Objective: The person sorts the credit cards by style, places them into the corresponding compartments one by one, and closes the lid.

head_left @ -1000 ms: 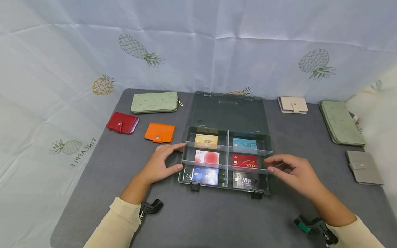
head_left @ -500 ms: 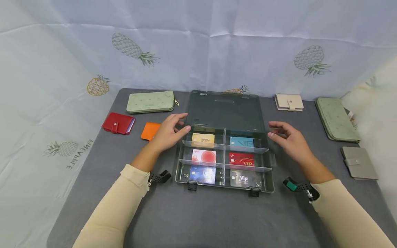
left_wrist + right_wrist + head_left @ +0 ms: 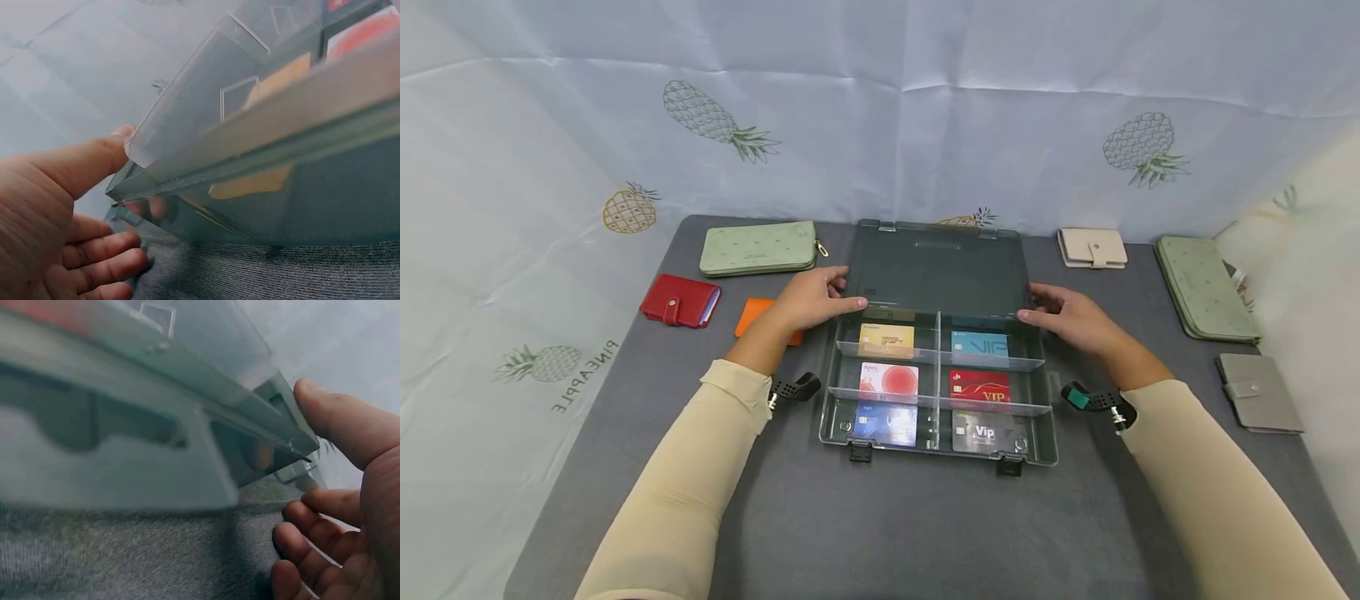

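A dark translucent divided box stands before me with its lid tipped back. A card lies in each compartment: gold, teal, white with a red circle, red, navy and black. My left hand is at the lid's left side; in the left wrist view its thumb touches the box corner, the other fingers loosely bent. On the right side, my right hand mirrors it, its thumb against the corner in the right wrist view.
At left lie a green zip wallet, a red card holder and an orange one, partly behind my left arm. At right are a cream wallet, a green wallet and a grey one. A pineapple-print curtain hangs behind.
Both hands have moved from the box's sides back toward the lid, one along each side, and then in close to its edges. The box and cards stay put.
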Action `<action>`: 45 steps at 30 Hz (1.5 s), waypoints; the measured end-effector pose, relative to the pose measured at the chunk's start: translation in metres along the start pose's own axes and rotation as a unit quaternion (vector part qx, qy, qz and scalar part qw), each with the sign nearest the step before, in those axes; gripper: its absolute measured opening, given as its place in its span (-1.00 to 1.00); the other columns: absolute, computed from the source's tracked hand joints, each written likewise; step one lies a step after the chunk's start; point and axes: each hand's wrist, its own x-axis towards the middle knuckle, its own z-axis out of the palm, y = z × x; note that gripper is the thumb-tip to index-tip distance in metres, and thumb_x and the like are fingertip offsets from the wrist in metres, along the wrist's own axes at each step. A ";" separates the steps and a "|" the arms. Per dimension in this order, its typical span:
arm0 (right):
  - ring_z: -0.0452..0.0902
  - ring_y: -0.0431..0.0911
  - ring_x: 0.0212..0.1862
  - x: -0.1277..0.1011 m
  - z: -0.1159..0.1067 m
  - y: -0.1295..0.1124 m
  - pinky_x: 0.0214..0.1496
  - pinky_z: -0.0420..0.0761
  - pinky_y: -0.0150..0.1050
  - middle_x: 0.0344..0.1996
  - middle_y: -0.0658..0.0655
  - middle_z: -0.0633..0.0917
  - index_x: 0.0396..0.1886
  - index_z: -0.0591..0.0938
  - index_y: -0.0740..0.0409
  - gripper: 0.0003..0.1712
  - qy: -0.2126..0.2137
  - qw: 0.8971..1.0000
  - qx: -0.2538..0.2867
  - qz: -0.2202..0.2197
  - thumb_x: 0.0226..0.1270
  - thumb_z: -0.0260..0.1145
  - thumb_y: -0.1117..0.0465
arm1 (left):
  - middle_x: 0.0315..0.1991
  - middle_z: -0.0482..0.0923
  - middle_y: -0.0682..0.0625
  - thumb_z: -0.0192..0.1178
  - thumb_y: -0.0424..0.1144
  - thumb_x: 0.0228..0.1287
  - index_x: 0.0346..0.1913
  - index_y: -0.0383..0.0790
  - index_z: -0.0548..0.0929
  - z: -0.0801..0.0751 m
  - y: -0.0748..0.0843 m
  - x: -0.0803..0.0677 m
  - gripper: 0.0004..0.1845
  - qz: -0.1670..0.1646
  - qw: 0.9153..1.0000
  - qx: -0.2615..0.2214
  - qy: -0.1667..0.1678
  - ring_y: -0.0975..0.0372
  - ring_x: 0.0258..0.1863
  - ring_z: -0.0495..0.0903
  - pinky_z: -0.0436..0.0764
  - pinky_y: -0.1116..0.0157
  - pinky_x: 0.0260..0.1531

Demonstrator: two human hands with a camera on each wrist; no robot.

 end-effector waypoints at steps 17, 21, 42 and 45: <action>0.58 0.23 0.11 -0.004 0.005 0.002 -0.07 0.56 -0.02 0.29 0.36 0.48 0.70 0.18 0.28 0.03 0.126 0.986 -0.070 -0.085 0.44 0.54 0.10 | 0.17 0.58 -0.12 0.57 0.09 0.26 0.63 -0.25 0.36 0.000 0.004 0.004 0.00 0.047 0.994 0.056 0.086 0.06 -0.02 0.59 0.59 0.07 0.00; 0.60 0.26 0.08 -0.005 -0.001 -0.001 -0.12 0.58 -0.01 0.24 0.36 0.52 0.72 0.14 0.20 0.01 0.138 0.982 -0.078 -0.105 0.47 0.51 0.15 | 0.20 0.55 -0.09 0.55 0.06 0.30 0.63 -0.22 0.36 -0.003 0.008 0.004 -0.04 0.060 0.990 0.045 0.116 0.08 0.01 0.61 0.60 0.07 0.00; 0.68 -0.24 -0.01 -0.065 -0.018 -0.009 -0.04 0.56 -0.43 0.03 -0.25 0.79 0.44 0.58 0.37 -0.37 0.120 0.980 0.132 -0.088 0.82 -0.07 -0.04 | 0.18 0.71 -0.32 0.04 0.11 0.70 0.18 -0.45 0.63 -0.016 0.006 -0.052 -0.42 0.092 0.970 -0.199 0.105 -0.16 0.17 0.71 0.64 0.00 0.22; 0.64 -0.29 0.04 -0.072 -0.015 -0.006 -0.07 0.54 -0.41 0.02 -0.33 0.77 0.44 0.61 0.26 -0.47 0.115 0.983 0.131 -0.063 0.78 0.08 0.01 | 0.12 0.74 -0.31 0.14 0.21 0.59 0.19 -0.41 0.65 -0.011 0.000 -0.061 -0.35 0.095 0.972 -0.185 0.108 -0.17 0.09 0.73 0.67 0.16 0.13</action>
